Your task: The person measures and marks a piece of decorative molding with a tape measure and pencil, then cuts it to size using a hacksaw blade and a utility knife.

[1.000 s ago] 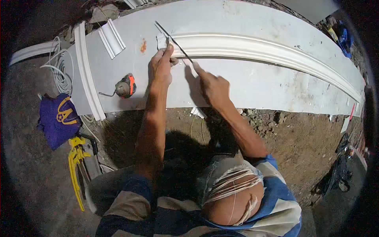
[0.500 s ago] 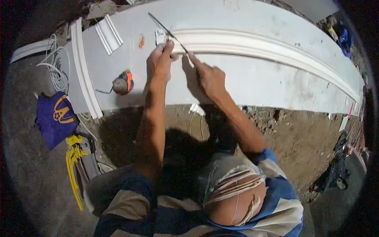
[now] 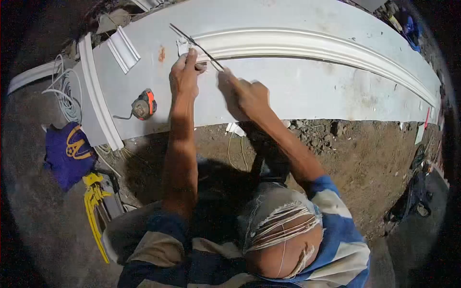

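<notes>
The striped shirt (image 3: 336, 230) is blue and beige; the greyish trousers (image 3: 257, 211), frayed.

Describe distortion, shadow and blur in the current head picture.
Head view: the long white molding looks bowed, likely by the wide lens, and the corners fade to black; head view: the right hand looks slightly soft, with a shadow beside it on the white board.

White board (image 3: 269, 89): 1 long moulding (image 3: 288, 44), 1 narrow strip (image 3: 98, 91) at left end, 1 short piece (image 3: 124, 49), 1 tape measure (image 3: 143, 106).

Moulding (image 3: 288, 45) on the board (image 3: 307, 91)
</notes>
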Demonstrator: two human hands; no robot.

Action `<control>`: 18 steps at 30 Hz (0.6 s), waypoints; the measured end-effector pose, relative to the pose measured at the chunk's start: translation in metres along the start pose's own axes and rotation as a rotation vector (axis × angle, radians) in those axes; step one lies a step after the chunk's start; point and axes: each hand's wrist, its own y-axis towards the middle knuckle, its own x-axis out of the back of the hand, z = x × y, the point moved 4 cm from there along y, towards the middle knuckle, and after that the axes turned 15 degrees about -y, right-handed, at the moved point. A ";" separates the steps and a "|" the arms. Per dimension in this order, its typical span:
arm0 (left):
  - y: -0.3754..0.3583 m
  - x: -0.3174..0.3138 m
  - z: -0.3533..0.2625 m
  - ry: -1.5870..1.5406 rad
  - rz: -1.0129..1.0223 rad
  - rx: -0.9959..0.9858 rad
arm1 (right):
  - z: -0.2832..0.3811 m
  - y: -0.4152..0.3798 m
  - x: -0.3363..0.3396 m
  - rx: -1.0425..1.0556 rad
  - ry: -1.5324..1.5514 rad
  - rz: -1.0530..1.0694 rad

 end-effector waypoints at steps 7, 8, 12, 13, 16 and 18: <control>-0.014 0.000 -0.014 -0.094 -0.081 -0.062 | 0.014 0.019 0.008 -0.219 0.327 -0.140; -0.011 0.008 -0.012 -0.165 -0.109 -0.088 | 0.005 -0.001 0.004 -0.270 0.368 -0.264; -0.029 0.024 -0.020 -0.308 -0.416 -0.204 | -0.032 -0.070 0.029 -0.598 0.420 -0.312; -0.037 0.022 -0.028 -0.106 -0.512 -0.270 | -0.046 -0.086 0.031 -0.612 0.247 -0.375; -0.038 0.027 -0.036 0.496 -0.594 -0.547 | -0.076 -0.107 0.033 -0.858 0.349 -0.461; -0.053 -0.026 -0.052 1.126 -0.312 -0.832 | -0.078 -0.101 0.040 -0.880 0.373 -0.463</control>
